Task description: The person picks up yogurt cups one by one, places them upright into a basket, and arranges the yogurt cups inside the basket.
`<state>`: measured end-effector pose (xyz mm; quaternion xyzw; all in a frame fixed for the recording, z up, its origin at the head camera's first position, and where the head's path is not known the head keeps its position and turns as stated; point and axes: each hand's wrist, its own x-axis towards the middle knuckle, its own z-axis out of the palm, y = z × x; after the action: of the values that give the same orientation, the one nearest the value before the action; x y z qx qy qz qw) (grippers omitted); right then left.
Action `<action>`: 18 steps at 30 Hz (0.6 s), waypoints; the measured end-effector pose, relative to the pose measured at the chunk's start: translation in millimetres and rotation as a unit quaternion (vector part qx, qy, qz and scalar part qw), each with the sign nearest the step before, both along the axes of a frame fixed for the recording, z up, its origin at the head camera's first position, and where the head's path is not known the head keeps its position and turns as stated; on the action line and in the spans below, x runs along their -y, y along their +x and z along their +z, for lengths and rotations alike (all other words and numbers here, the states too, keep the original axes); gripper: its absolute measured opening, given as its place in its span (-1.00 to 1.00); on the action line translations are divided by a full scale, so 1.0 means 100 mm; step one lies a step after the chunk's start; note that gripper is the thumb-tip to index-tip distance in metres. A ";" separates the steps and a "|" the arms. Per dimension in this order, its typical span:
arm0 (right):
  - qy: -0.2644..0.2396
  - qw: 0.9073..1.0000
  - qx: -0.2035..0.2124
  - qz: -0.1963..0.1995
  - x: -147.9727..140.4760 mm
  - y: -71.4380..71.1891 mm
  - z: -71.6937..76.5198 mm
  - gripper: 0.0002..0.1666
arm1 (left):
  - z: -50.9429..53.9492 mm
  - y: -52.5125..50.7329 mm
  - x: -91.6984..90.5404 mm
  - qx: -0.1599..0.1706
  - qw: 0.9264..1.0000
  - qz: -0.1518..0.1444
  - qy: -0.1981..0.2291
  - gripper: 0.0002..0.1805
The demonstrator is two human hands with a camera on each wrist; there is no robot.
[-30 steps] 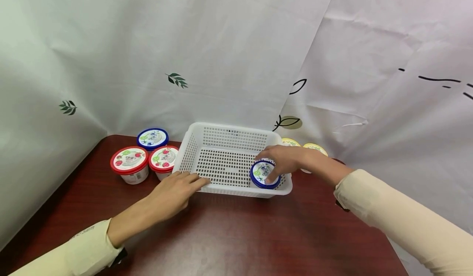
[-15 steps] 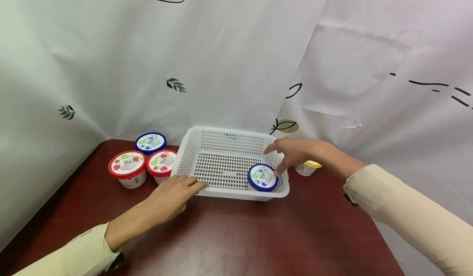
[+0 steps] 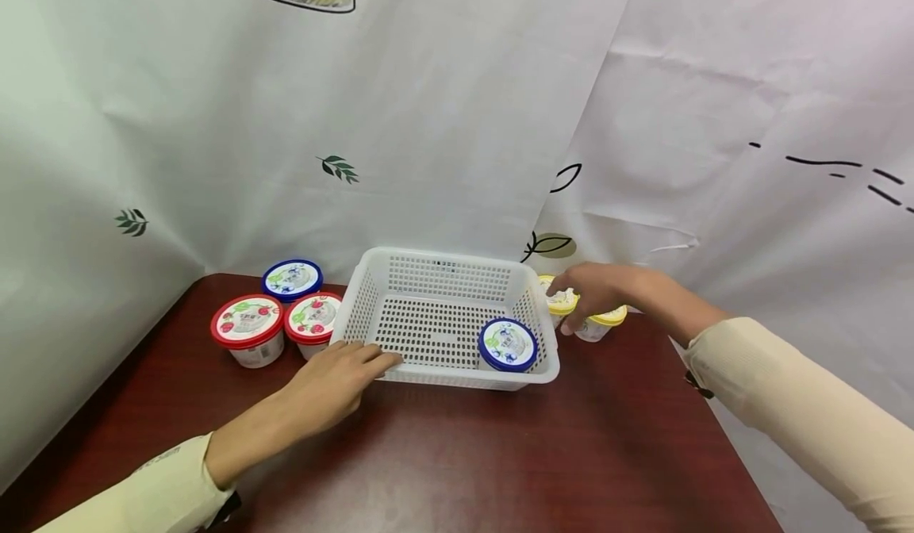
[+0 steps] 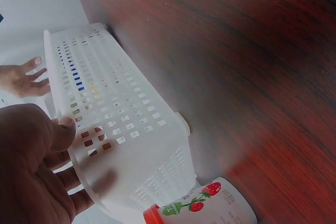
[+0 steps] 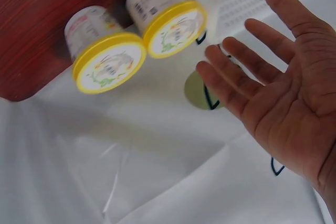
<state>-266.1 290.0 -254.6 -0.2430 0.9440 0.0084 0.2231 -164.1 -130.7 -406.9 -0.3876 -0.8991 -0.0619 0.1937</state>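
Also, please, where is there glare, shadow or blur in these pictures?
Head view: soft glare on the near part of the table; left wrist view: pale sheen across the table, and the left hand looks dark; right wrist view: small print on the yellow-lidded tubs is blurred.

- We see two long sleeves of a pale cream cloth: the left sleeve (image 3: pixel 136 489) at the near left, and the right sleeve (image 3: pixel 800 414) at the near right.
- On the left sleeve we notice a faint grey printing, close to its cuff; it is too small for us to read.
- Under each cuff we see a small black piece, one left (image 3: pixel 227 508) and one right (image 3: pixel 700 387).
- Our left hand (image 3: pixel 339 378) and right hand (image 5: pixel 291 90) are bare, and fine creases cross the right palm.
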 end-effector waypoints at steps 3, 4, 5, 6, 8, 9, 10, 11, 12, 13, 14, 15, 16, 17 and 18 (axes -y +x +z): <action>0.011 1.000 0.004 -0.012 -0.08 -0.01 0.00 -0.11 | 0.01 0.00 0.00 0.006 1.000 0.002 0.001 -0.46; 0.014 1.000 0.005 -0.016 -0.10 0.00 0.01 -0.11 | 0.01 0.00 0.00 0.006 1.000 0.002 0.002 -0.47; 0.015 1.000 0.005 -0.021 -0.12 0.00 0.01 -0.10 | 0.01 0.00 0.00 0.007 1.000 0.001 0.004 -0.47; 0.016 1.000 0.006 -0.023 -0.15 0.00 0.02 -0.10 | 0.01 0.01 0.00 0.007 1.000 0.000 0.005 -0.47; 0.018 0.999 0.009 -0.033 -0.19 0.00 0.03 -0.09 | 0.01 0.01 0.00 0.005 1.000 -0.001 0.008 -0.47; 0.020 0.999 0.010 -0.039 -0.21 0.00 0.03 -0.07 | 0.00 0.01 0.00 0.004 1.000 -0.002 0.009 -0.46; 0.021 0.999 0.011 -0.043 -0.24 0.00 0.04 -0.06 | 0.00 0.01 0.00 0.003 1.000 -0.003 0.010 -0.46; 0.022 0.999 0.012 -0.046 -0.26 0.00 0.04 -0.05 | 0.00 0.01 0.00 0.001 1.000 -0.004 0.010 -0.46; 0.022 0.998 0.013 -0.049 -0.28 -0.01 0.04 -0.04 | 0.00 0.01 0.00 0.000 1.000 -0.004 0.010 -0.46; 0.023 0.998 0.012 -0.052 -0.30 -0.01 0.04 -0.04 | 0.00 0.01 0.00 0.000 1.000 -0.003 0.009 -0.45; 0.023 0.998 0.011 -0.053 -0.31 -0.01 0.04 -0.04 | 0.00 0.01 0.00 -0.001 1.000 -0.003 0.009 -0.45; 0.024 0.998 0.008 -0.053 -0.33 -0.02 0.04 -0.04 | 0.00 0.01 0.00 -0.001 1.000 -0.003 0.008 -0.45; 0.024 0.998 0.006 -0.051 -0.35 -0.02 0.04 -0.05 | 0.00 0.01 0.00 -0.001 1.000 -0.002 0.007 -0.45; 0.025 0.998 0.003 -0.051 -0.36 -0.03 0.03 -0.07 | 0.00 0.01 0.00 -0.001 1.000 -0.001 0.007 -0.45; 0.024 0.998 0.002 -0.053 -0.38 -0.03 0.03 -0.07 | 0.00 0.01 0.00 0.000 1.000 0.000 0.006 -0.46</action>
<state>-269.4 327.9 -252.0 -0.1877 0.9545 0.0190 0.2311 -162.6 -130.6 -407.3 -0.3868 -0.8986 -0.0675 0.1959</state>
